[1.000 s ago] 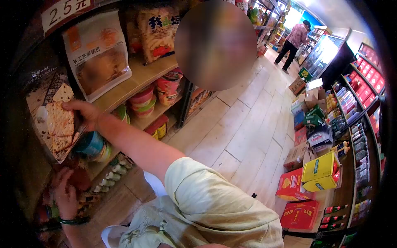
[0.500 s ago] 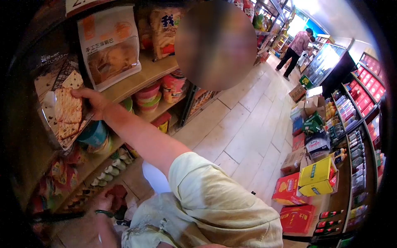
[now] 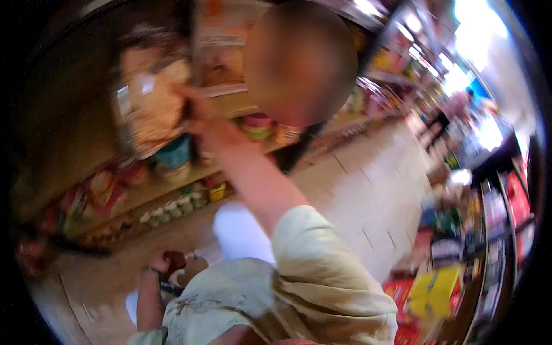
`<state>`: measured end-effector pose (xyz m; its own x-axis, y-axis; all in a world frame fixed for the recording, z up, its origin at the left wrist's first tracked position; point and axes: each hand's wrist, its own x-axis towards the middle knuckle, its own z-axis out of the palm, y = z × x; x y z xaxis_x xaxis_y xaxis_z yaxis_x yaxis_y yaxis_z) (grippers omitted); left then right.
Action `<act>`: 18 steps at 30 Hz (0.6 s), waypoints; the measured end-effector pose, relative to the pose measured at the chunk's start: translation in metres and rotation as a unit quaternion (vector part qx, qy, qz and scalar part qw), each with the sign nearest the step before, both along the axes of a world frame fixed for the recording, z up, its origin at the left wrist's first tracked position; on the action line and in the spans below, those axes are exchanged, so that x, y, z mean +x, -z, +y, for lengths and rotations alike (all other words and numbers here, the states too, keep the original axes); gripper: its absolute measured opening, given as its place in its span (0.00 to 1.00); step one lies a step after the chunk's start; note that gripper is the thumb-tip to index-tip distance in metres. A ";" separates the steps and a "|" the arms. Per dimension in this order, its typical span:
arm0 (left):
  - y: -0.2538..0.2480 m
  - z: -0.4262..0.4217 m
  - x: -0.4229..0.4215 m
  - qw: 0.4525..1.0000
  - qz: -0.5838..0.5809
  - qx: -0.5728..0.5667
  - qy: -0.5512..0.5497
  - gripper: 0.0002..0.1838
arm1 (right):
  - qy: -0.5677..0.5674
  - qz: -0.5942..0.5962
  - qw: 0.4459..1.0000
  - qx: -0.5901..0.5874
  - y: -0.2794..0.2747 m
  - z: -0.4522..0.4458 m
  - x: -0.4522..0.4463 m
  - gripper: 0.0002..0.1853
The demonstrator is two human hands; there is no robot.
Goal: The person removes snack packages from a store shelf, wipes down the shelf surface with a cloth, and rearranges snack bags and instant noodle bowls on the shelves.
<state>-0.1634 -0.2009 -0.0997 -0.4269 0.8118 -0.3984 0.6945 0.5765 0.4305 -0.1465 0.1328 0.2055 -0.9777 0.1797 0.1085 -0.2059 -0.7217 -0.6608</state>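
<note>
Reaching out to the shelf, my right hand (image 3: 194, 109) is closed on the right edge of a cracker bag (image 3: 155, 100). The bag stands upright at the shelf front, printed with large tan crackers and blurred by motion. Just right of it is a white snack bag (image 3: 221, 43) with a see-through lower part. Low beside my body, my left hand (image 3: 157, 264) has a bracelet at the wrist and its fingers are wrapped round a dark red, soft-looking item (image 3: 175, 261). I cannot make out what kind of item that is.
A lower shelf carries a teal tub (image 3: 174, 154), other tubs and small packets. Across the tiled floor (image 3: 356, 190), a yellow box (image 3: 434, 292) and red cartons stand before drink shelves. A person (image 3: 448, 115) stands far down the aisle. A blurred disc hides part of the shelving.
My view has swung left, so shelf, bag and floor appear further right, with more blur. My right hand still grips the cracker bag; my left hand still holds the dark red item.
</note>
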 end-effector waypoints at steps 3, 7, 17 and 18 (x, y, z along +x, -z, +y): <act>-0.037 -0.002 0.023 0.993 -0.064 -0.041 -0.093 0.15 | 0.045 -0.023 0.998 0.021 0.002 -0.006 0.010 0.24; -0.057 -0.008 0.023 0.986 -0.090 -0.099 -0.103 0.15 | 0.047 0.051 0.994 0.080 0.009 0.011 0.000 0.26; -0.068 -0.026 0.017 0.996 -0.030 -0.047 -0.070 0.15 | 0.097 -0.071 0.969 0.218 -0.048 -0.059 -0.024 0.24; -0.073 -0.027 0.017 0.996 -0.024 -0.052 -0.072 0.15 | 0.108 -0.082 0.958 0.252 -0.055 -0.075 -0.030 0.21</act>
<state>-0.1466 -0.2277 -0.0270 -0.5137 0.6976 -0.4995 0.5820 0.7110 0.3946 -0.1763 0.0577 0.2602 -0.9350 0.3448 0.0831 -0.1786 -0.2555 -0.9502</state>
